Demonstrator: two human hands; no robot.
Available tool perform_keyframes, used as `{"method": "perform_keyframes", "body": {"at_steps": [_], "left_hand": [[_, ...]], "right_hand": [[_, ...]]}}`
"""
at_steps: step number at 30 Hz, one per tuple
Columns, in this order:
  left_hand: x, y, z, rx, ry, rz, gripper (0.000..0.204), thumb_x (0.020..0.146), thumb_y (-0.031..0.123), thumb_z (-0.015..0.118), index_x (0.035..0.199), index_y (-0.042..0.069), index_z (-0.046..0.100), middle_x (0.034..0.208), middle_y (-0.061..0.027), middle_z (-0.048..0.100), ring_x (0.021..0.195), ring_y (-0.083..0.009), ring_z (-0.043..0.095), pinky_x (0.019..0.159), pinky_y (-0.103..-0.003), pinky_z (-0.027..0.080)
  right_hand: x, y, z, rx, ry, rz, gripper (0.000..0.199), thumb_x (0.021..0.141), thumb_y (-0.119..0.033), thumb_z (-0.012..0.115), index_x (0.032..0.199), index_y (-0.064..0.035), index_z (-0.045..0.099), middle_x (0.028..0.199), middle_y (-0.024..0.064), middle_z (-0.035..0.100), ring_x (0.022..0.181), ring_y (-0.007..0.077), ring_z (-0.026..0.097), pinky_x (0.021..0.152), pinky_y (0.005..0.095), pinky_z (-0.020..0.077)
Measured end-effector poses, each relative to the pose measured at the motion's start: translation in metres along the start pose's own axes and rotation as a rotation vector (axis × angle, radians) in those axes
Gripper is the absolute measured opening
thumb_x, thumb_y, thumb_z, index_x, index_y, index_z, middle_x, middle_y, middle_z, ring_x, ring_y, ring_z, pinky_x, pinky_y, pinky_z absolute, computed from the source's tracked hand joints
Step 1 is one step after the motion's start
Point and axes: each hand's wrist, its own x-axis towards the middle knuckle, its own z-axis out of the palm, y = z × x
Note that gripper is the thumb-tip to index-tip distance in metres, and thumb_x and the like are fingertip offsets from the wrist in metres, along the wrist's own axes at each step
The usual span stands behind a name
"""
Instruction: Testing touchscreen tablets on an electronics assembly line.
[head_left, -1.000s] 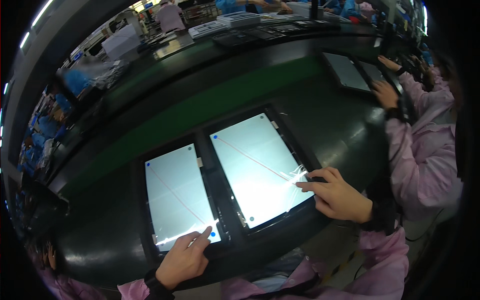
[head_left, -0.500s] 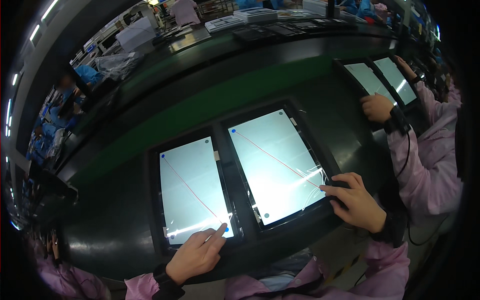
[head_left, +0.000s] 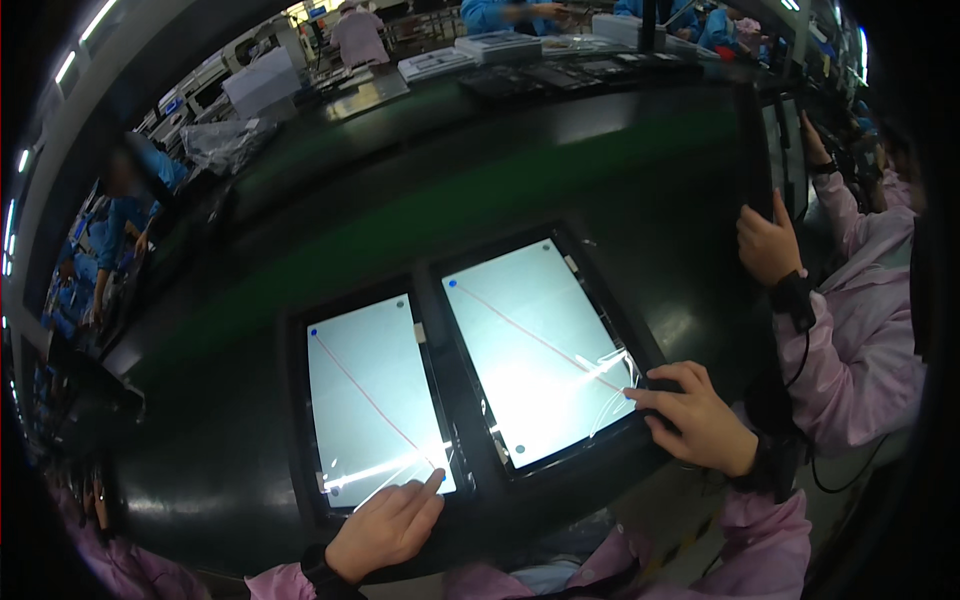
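Left hand (head_left: 385,528) had its index finger poking the left tablet (head_left: 375,400) screen's bottom corner, others curled; right hand (head_left: 697,425) fingertips, pressed together, touched the right tablet (head_left: 540,350).

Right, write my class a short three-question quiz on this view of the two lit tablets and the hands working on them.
1. True or false: the left hand has its index finger on the lower right corner of the left tablet.
2. Where does the right hand rest? A) on the right tablet's top edge B) at its lower right corner C) off the black table
3. Fill in: each white screen shows a thin red ____ line running from a blue dot near its upper left corner.

Key: 1 true; 2 B; 3 diagonal.
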Motion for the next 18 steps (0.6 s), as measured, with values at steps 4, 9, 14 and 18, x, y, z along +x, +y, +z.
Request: {"method": "perform_keyframes", "body": {"at_steps": [4,9,14,18], "left_hand": [[-0.001,0.000,0.005,0.055,0.026,0.036,0.024,0.079,0.004,0.060,0.102,0.000,0.057,0.120,-0.0157,0.061,0.085,-0.0204,0.060,0.073,-0.030,0.049],[-0.004,0.006,0.008,-0.002,0.119,-0.005,0.035,0.073,-0.002,0.058,0.108,0.000,0.057,0.113,-0.0168,0.060,0.099,-0.0311,0.058,0.086,-0.040,0.046],[-0.005,-0.009,-0.005,-0.083,0.126,-0.134,0.033,0.072,0.002,0.063,0.105,0.002,0.057,0.118,-0.0142,0.061,0.095,-0.0268,0.059,0.081,-0.038,0.046],[0.004,-0.033,-0.023,-0.043,0.220,-0.277,0.038,0.068,-0.004,0.059,0.105,0.004,0.058,0.112,-0.0117,0.062,0.098,-0.0288,0.057,0.085,-0.040,0.043]], "right_hand": [[0.000,0.002,0.001,-0.005,-0.024,-0.021,0.036,0.080,-0.007,0.062,0.116,-0.0047,0.060,0.088,0.0050,0.066,0.113,0.0265,0.051,0.100,0.0433,0.0352],[0.006,-0.002,-0.003,0.000,-0.020,-0.037,0.035,0.080,-0.007,0.062,0.115,-0.0038,0.059,0.097,0.0063,0.066,0.114,0.0265,0.051,0.100,0.0429,0.0352],[0.018,-0.003,-0.007,0.160,0.177,0.005,0.036,0.079,-0.002,0.061,0.115,-0.0046,0.059,0.105,0.0078,0.064,0.114,0.0275,0.051,0.097,0.0410,0.0388],[0.039,0.006,-0.003,0.141,0.190,-0.017,0.037,0.079,0.001,0.058,0.116,-0.0030,0.058,0.108,0.0128,0.060,0.112,0.0295,0.051,0.093,0.0392,0.0419]]}}
